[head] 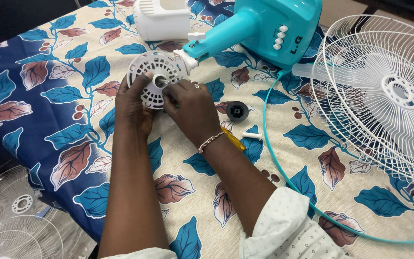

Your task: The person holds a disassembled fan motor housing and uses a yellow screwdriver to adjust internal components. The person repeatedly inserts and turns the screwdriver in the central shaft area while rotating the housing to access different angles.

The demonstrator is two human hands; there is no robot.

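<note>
A cloth (49, 100) printed with blue and russet leaves on cream and navy covers the work surface. Left of the cloth, lower down, white wire guards (13, 220) lie on a pale floor (75, 235). Beyond the cloth's far edge it is dark.

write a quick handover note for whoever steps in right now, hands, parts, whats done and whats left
Left hand steadies the white motor housing of the teal fan body.
Right hand has its fingers at the motor shaft; whether it grips anything is unclear.
Off already: wire guard at right, black knob, small white cap, yellow screwdriver on the cloth.
Left: the work at the shaft.
</note>
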